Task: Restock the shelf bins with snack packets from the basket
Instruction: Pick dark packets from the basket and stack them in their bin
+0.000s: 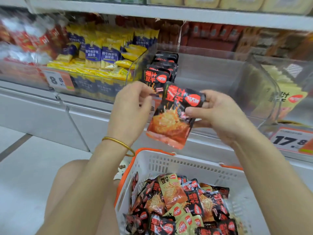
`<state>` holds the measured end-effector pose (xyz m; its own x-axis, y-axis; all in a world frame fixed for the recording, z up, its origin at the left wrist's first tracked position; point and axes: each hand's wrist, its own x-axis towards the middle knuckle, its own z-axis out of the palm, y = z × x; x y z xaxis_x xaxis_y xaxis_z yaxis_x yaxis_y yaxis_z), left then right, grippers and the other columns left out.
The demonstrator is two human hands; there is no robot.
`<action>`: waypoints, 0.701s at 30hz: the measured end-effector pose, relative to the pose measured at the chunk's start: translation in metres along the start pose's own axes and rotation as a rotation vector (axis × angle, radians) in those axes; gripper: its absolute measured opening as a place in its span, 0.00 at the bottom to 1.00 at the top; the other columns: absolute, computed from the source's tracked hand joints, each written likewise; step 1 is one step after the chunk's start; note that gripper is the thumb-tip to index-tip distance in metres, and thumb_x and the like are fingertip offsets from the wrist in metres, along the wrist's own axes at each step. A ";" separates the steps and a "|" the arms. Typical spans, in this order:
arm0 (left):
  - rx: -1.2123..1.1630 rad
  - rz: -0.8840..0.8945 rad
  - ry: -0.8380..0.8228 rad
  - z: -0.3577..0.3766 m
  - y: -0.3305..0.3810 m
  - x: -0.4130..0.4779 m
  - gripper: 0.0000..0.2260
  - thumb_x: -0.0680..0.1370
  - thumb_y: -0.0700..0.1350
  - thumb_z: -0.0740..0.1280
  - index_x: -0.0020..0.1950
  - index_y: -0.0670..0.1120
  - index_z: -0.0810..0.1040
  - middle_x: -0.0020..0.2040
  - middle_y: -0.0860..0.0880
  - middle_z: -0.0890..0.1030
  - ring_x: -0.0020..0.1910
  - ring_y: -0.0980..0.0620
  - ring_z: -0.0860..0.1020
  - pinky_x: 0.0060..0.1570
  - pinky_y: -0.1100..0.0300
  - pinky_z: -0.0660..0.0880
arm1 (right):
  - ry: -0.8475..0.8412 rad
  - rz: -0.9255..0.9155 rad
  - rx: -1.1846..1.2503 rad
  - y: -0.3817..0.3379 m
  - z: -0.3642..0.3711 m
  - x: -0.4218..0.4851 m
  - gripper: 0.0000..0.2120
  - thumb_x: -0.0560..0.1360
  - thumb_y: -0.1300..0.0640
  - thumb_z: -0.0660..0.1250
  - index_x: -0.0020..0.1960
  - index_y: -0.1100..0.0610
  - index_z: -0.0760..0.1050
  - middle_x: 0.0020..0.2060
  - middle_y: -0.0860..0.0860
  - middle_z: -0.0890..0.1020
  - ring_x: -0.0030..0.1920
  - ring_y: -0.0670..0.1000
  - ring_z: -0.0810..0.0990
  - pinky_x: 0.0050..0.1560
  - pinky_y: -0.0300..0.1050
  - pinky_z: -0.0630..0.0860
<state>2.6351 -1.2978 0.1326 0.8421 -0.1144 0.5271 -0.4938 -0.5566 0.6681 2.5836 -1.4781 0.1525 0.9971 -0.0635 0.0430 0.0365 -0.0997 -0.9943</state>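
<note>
1. Right hand (218, 114) pinches 1 black-and-red snack packet (169, 121) in front of the clear shelf bin (211, 72), above the white basket (186, 164).
2. Left hand (133, 106) has its fingers curled beside the packet; its grip cannot be told.

packet (171, 119): black-red, tilted, held above white basket (186, 162) | bin (211, 73): clear, upright row

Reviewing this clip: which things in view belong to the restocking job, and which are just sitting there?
In the job: right hand gripping the black-and-red packet; left hand near its top corner; white basket; loose packets in it; half-filled clear bin.
Lying about: yellow-and-blue packets; 8.8 price tag; 17.8 price tag; gold bangle.
</note>
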 end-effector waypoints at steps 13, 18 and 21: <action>0.431 0.029 -0.012 0.013 -0.026 0.033 0.26 0.72 0.29 0.56 0.68 0.48 0.65 0.55 0.49 0.79 0.57 0.45 0.70 0.54 0.53 0.59 | 0.243 -0.216 0.050 -0.026 0.015 0.083 0.16 0.72 0.74 0.65 0.43 0.54 0.70 0.38 0.53 0.79 0.35 0.48 0.80 0.39 0.45 0.79; 0.440 0.028 0.043 0.012 -0.025 0.031 0.29 0.71 0.30 0.58 0.71 0.46 0.64 0.59 0.48 0.78 0.61 0.44 0.68 0.57 0.51 0.61 | 0.206 -0.042 -0.244 -0.004 0.033 0.109 0.15 0.68 0.72 0.71 0.38 0.55 0.71 0.37 0.54 0.79 0.40 0.55 0.83 0.43 0.59 0.81; 0.440 0.037 0.061 0.012 -0.025 0.028 0.26 0.71 0.30 0.58 0.68 0.45 0.67 0.59 0.47 0.78 0.60 0.43 0.68 0.55 0.50 0.63 | 0.249 -0.074 -0.476 -0.004 0.048 0.119 0.19 0.65 0.66 0.76 0.37 0.56 0.65 0.39 0.55 0.78 0.44 0.59 0.81 0.44 0.59 0.80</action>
<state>2.6733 -1.2968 0.1249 0.8051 -0.0994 0.5847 -0.3727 -0.8517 0.3684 2.7056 -1.4377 0.1567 0.9446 -0.2670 0.1909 0.0140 -0.5482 -0.8362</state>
